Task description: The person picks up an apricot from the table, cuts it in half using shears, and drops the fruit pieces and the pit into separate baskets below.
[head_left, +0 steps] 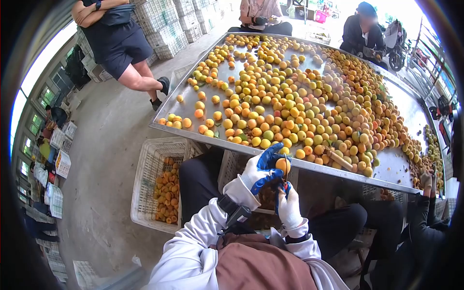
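My left hand (263,169), in a white and blue glove, grips an orange-yellow fruit (283,166) just past the near edge of the metal table (212,140). Below the fruit is my right hand (288,205), gloved too, closed around a small tool with a red part (286,185). The tool's tip reaches up beside the fruit; its exact shape is hard to make out. Many yellow, orange and greenish fruits (290,111) lie spread over the table. A white crate (140,193) on the floor to the left of my legs holds orange fruit pieces (166,193).
A person (116,38) stands with crossed arms at the upper left. Two people (263,14) (365,36) sit at the table's far side. A co-worker's hand (426,180) is at the right edge. Stacked crates (157,24) stand behind.
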`<state>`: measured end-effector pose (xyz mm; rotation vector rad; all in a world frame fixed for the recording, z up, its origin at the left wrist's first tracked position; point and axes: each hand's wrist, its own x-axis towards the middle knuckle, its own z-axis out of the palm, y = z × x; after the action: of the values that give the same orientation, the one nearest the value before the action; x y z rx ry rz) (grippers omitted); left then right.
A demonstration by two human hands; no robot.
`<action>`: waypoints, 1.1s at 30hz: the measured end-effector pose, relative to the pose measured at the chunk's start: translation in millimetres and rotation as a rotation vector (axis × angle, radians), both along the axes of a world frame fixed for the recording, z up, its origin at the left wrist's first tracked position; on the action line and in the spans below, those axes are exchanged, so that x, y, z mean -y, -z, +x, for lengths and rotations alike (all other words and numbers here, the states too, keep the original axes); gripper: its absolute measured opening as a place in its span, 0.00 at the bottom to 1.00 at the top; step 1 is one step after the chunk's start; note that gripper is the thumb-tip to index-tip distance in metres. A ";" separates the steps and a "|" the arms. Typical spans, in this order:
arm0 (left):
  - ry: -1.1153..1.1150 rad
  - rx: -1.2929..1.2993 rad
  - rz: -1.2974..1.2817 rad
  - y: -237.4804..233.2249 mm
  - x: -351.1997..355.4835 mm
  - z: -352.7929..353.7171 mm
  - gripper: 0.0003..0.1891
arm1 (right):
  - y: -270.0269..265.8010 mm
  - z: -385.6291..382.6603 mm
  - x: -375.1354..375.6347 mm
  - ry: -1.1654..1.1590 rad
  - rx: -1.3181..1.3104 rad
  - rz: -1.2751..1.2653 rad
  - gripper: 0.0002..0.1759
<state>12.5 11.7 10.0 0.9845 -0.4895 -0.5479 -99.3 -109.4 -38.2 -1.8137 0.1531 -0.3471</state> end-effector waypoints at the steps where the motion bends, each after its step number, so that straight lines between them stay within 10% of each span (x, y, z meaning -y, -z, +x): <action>1: 0.033 -0.128 -0.058 4.5 2.2 -1.8 0.37 | 3.3 0.1 -1.7 0.033 0.021 -0.035 0.09; 7: 0.001 -0.408 -0.056 16.1 21.9 -15.9 0.17 | 1.4 3.3 -0.5 0.086 -0.035 -0.024 0.10; 11: -0.101 -0.036 0.131 39.6 22.8 -4.6 0.18 | 6.1 -0.4 3.8 0.028 -0.060 -0.030 0.10; 18: -0.065 -0.528 -0.079 18.0 28.6 -29.5 0.14 | 7.6 2.7 -9.3 0.118 -0.078 0.032 0.09; 33: 0.026 -0.281 -0.006 52.9 19.0 -12.0 0.20 | 19.4 -0.9 -1.1 0.019 -0.085 0.099 0.11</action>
<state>0.5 -7.3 -42.9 0.8794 -0.2531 -0.6959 -100.2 -108.3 -57.6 -1.7305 0.2430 -0.2712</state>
